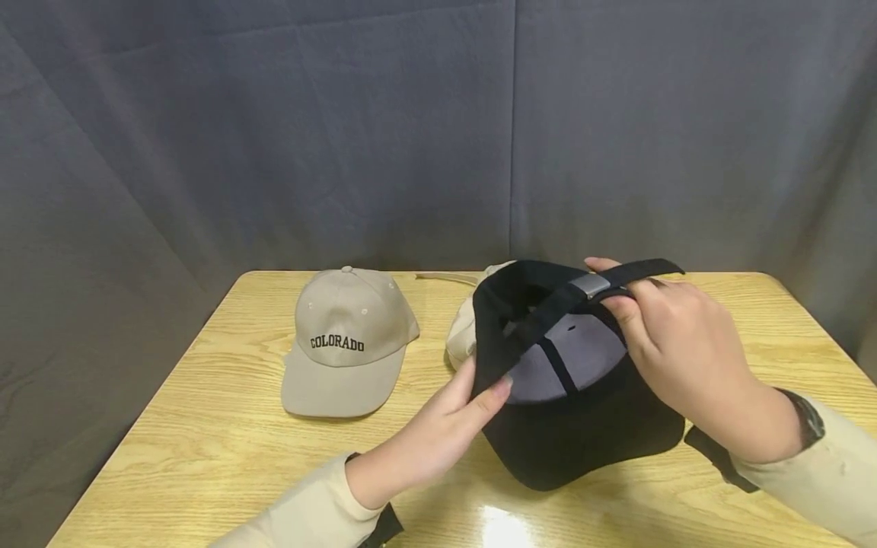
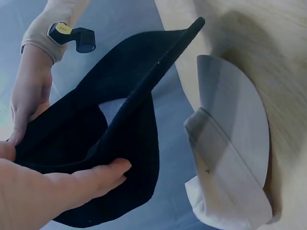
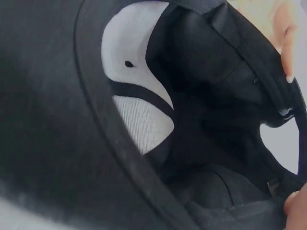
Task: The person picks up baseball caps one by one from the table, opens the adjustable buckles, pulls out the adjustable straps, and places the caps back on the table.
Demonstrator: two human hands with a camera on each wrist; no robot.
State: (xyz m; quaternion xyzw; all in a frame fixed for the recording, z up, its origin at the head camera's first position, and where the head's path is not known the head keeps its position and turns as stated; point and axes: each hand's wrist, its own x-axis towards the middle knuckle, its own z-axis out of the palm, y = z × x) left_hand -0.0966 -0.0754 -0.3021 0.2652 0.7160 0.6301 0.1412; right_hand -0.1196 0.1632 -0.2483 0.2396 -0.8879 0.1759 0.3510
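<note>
Both hands hold a black baseball cap [image 1: 582, 434] above the table, its hollow side facing me and its brim at the bottom. My left hand [image 1: 438, 434] grips the cap's left edge, thumb on the inside and fingers behind. With thumb and fingers, my right hand [image 1: 692, 342] pinches the back strap [image 1: 548, 313] beside its metal buckle [image 1: 591, 285]; the strap's loose end sticks out past the hand. Pale lining [image 3: 139, 120] shows inside the crown in the right wrist view. The fingers behind the cap are partly hidden.
A beige cap [image 1: 346, 323] lettered COLORADO sits upright on the wooden table [image 1: 205, 457], to the left. Behind the black cap, a cream cap [image 1: 461, 335] is mostly hidden, its strap [image 1: 448, 276] stretching left. A grey curtain [image 1: 411, 137] hangs beyond the table.
</note>
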